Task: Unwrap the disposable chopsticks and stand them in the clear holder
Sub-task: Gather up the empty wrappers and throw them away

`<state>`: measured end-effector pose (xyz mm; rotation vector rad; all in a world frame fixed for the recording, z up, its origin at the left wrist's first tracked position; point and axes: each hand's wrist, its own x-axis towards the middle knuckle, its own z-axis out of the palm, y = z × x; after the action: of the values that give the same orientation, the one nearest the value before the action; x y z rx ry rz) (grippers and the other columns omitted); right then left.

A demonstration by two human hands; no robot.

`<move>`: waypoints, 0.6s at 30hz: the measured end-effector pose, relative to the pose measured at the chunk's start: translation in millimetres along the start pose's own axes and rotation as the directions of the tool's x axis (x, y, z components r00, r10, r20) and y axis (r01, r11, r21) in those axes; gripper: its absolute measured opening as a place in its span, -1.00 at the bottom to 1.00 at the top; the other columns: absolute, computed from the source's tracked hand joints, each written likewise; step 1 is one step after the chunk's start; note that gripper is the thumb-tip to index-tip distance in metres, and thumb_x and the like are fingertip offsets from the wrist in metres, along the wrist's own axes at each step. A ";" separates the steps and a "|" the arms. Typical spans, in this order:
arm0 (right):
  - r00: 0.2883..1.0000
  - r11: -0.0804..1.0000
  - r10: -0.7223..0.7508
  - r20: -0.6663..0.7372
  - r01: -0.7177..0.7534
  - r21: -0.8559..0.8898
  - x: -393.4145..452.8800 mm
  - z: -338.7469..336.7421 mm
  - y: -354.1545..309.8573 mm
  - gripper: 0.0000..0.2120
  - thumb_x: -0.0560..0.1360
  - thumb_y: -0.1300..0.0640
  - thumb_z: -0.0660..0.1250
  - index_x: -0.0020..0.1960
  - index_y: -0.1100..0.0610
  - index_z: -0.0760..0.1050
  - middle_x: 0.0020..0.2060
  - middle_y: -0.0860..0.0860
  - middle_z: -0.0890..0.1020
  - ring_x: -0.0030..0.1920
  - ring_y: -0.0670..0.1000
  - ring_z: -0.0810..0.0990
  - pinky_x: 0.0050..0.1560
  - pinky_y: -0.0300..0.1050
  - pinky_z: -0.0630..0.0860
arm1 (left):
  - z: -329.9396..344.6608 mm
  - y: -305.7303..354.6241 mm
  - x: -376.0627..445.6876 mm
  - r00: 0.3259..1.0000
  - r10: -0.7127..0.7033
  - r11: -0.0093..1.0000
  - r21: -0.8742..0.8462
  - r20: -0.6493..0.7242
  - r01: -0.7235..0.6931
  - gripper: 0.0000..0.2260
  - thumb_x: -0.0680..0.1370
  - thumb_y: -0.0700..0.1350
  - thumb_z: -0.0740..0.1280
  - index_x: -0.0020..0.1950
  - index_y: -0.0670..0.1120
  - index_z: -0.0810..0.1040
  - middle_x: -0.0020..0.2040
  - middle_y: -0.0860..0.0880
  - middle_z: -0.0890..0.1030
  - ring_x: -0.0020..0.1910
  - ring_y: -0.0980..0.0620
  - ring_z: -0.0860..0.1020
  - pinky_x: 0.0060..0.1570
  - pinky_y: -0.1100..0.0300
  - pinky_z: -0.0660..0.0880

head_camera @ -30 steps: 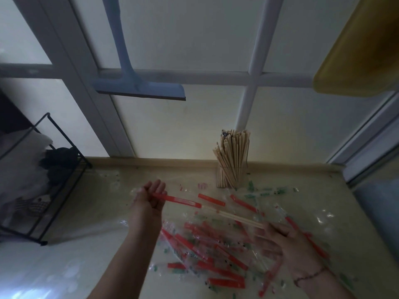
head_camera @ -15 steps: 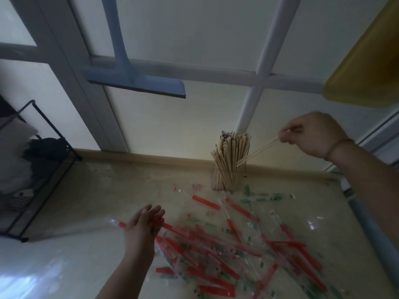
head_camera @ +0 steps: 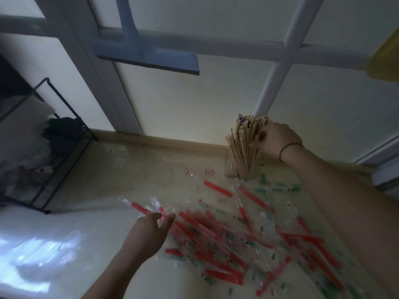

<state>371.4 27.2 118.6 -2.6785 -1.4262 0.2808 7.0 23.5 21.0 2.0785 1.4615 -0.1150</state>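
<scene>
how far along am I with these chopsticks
Done: the clear holder is packed with bare chopsticks. In hand: your right hand is at the bundle's top, fingers on the sticks, seemingly seating a pair; your left hand reaches over the wrapper pile. Left: the pile looks mostly like empty red-and-clear sleeves; whether any wrapped pairs remain, I can't tell.

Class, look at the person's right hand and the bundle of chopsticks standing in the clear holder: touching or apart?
Touching. The head view shows the right hand with fingertips pressed against the upper right side of the chopsticks.
</scene>
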 end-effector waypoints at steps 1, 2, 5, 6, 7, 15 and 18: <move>1.000 0.994 0.000 -0.031 0.003 0.107 -8.2 -4.7 6.1 -0.76 0.44 -0.16 0.40 -0.07 0.00 0.62 -0.19 -0.01 0.62 -0.17 0.06 0.57 -0.09 -0.07 0.55 | -5.7 -3.0 -0.3 0.999 -0.001 0.996 0.093 0.045 -0.003 -0.36 0.55 0.36 0.02 0.29 -0.06 0.57 0.13 -0.06 0.68 0.03 0.05 0.65 0.03 0.18 0.54; 0.996 0.975 0.013 -0.090 0.008 0.222 -21.2 -10.9 13.5 -0.75 0.44 -0.18 0.39 -0.07 -0.02 0.62 -0.21 -0.04 0.62 -0.16 0.03 0.59 -0.05 -0.07 0.56 | -11.6 -6.4 -0.2 0.997 -0.011 0.983 0.181 0.075 -0.003 -0.33 0.52 0.40 -0.02 0.23 -0.05 0.59 0.06 -0.03 0.69 -0.07 0.09 0.65 -0.07 0.23 0.55; 0.963 0.869 0.083 -0.255 0.055 0.491 -70.3 -6.8 60.0 -0.69 0.42 -0.21 0.37 -0.06 0.02 0.63 -0.21 -0.02 0.68 -0.22 0.00 0.63 -0.09 -0.10 0.57 | -24.1 -10.4 -1.8 0.997 0.077 0.897 0.436 0.011 -0.074 -0.17 0.37 0.57 -0.12 0.17 0.02 0.60 -0.06 0.07 0.65 -0.17 0.14 0.61 -0.19 0.25 0.56; 0.964 0.845 0.123 -0.236 0.023 0.535 -89.4 3.6 82.8 -0.64 0.38 -0.24 0.39 -0.04 0.03 0.63 -0.19 0.01 0.69 -0.23 0.01 0.64 -0.12 -0.08 0.57 | -22.8 -8.2 -2.1 0.976 0.215 0.853 0.495 -0.040 -0.167 -0.10 0.30 0.62 -0.12 0.26 0.04 0.55 0.05 0.06 0.65 -0.04 0.09 0.62 -0.08 0.18 0.58; 0.973 0.840 0.167 -0.158 -0.056 0.540 -108.2 18.9 108.9 -0.55 0.34 -0.28 0.43 0.02 0.05 0.62 -0.12 0.04 0.70 -0.20 0.04 0.64 -0.09 -0.05 0.57 | -17.5 -3.2 -2.4 0.927 0.374 0.791 0.530 -0.027 -0.304 -0.01 0.24 0.66 -0.06 0.40 0.04 0.45 0.21 0.00 0.61 0.12 0.00 0.59 0.06 0.08 0.56; 0.861 0.984 0.102 0.499 -0.011 -0.180 -191.2 124.0 177.5 0.47 -0.22 -0.73 0.01 0.52 -0.13 -0.38 0.57 -0.01 -0.21 0.56 0.15 -0.20 0.49 0.21 -0.06 | 63.2 77.0 30.1 0.540 0.597 0.234 0.515 0.593 -0.825 0.33 0.12 0.54 0.41 0.54 0.11 -0.41 0.53 -0.17 -0.45 0.48 -0.30 -0.43 0.31 -0.36 -0.50; 0.853 0.966 0.110 0.509 0.030 -0.258 -195.2 130.9 164.1 0.42 -0.05 -0.69 0.18 0.52 -0.07 -0.43 0.56 0.07 -0.22 0.55 0.21 -0.19 0.45 0.35 -0.18 | 78.4 89.1 34.9 0.529 0.554 0.211 0.506 0.642 -0.836 0.31 0.17 0.51 0.42 0.48 0.15 -0.52 0.44 -0.15 -0.57 0.42 -0.30 -0.51 0.22 -0.29 -0.62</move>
<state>371.2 -226.8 -14.2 -2.9903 -1.6310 0.9569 119.5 -7.1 -20.4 3.0370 -0.0178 -0.8259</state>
